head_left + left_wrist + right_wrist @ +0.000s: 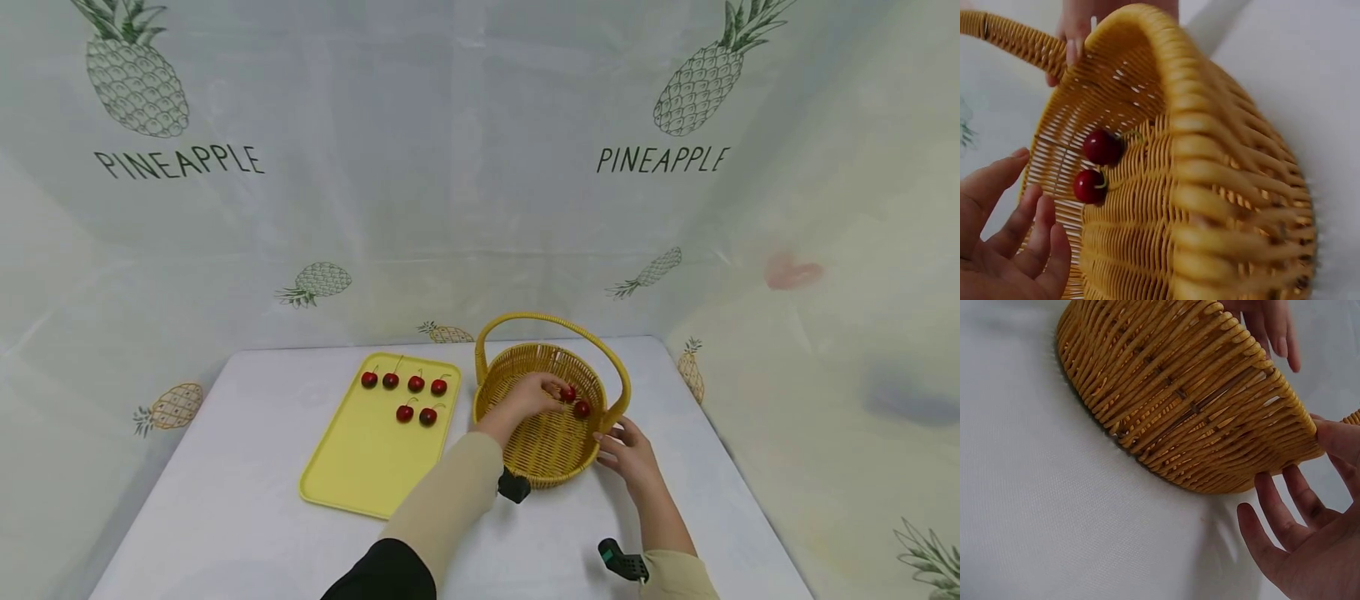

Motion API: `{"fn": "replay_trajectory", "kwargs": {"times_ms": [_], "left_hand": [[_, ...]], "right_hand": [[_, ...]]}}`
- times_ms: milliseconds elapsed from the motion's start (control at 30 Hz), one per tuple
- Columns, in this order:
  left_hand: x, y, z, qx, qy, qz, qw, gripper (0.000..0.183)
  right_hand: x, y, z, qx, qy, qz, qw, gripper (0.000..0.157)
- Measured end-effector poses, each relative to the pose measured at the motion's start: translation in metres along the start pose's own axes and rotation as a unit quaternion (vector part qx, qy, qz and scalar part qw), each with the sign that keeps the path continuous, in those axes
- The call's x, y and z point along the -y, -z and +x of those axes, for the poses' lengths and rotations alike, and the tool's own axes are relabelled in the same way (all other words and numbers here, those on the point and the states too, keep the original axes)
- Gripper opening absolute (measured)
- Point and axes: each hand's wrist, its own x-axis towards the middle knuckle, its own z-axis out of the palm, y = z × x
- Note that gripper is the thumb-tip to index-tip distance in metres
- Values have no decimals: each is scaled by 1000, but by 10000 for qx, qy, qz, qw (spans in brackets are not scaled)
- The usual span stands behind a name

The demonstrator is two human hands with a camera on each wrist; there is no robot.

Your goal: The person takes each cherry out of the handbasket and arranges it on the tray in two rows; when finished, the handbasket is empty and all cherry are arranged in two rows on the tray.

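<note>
A yellow wicker basket [551, 450] with an arched handle stands on the table, two dark red cherries [1102, 147] lying inside it. Over the basket, my left hand [531, 395] reaches in from the left. Its fingers are spread and loosely bent beside the cherries, holding nothing in the left wrist view. At the basket's right side, my right hand [632, 454] grips the wall near the handle's base. Its thumb lies at the rim and its fingertips [1264, 481] press the woven outside.
Left of the basket lies a yellow tray [352, 475] with several stemmed cherries [416, 383] in two rows at its far end. A white cloth covers the table [247, 467]. Behind it hangs a curtain [450, 183] printed with pineapples.
</note>
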Motion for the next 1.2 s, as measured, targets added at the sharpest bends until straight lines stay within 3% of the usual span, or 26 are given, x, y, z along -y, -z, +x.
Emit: {"fn": "replay_trajectory", "kwargs": {"times_ms": [167, 700, 1000, 1200], "left_hand": [[2, -5, 9, 51, 119, 90, 9999, 35], [7, -12, 26, 769, 166, 1097, 9908, 55], [7, -15, 32, 1087, 294, 1116, 9874, 62], [8, -17, 34, 1169, 138, 1260, 9850, 63]], "right_hand": [[0, 1, 0, 7, 10, -20, 10000, 61], [1, 0, -1, -87, -56, 18, 9999, 60], [0, -1, 0, -77, -73, -8, 9999, 59], [-3, -1, 3, -77, -41, 13, 10000, 59]]}}
